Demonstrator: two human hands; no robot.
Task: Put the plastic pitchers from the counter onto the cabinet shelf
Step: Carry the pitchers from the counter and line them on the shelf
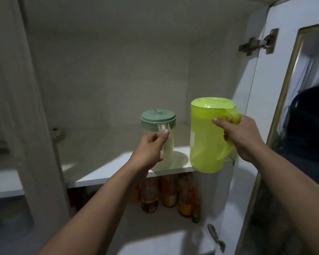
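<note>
A clear pitcher with a grey-green lid (157, 117) stands near the front edge of the white cabinet shelf (103, 173). My left hand (149, 150) is closed around its pale handle. To its right, a bright lime-green pitcher (206, 137) is held by its handle in my right hand (241, 137). Its base hangs at the shelf's front right corner, partly past the edge; I cannot tell whether it touches the shelf.
The cabinet door (284, 107) with a glass pane stands open at the right, hinges (258, 44) on its inner side. Several bottles and jars (166, 192) stand on the lower shelf beneath. A closed door (17, 107) bounds the left side.
</note>
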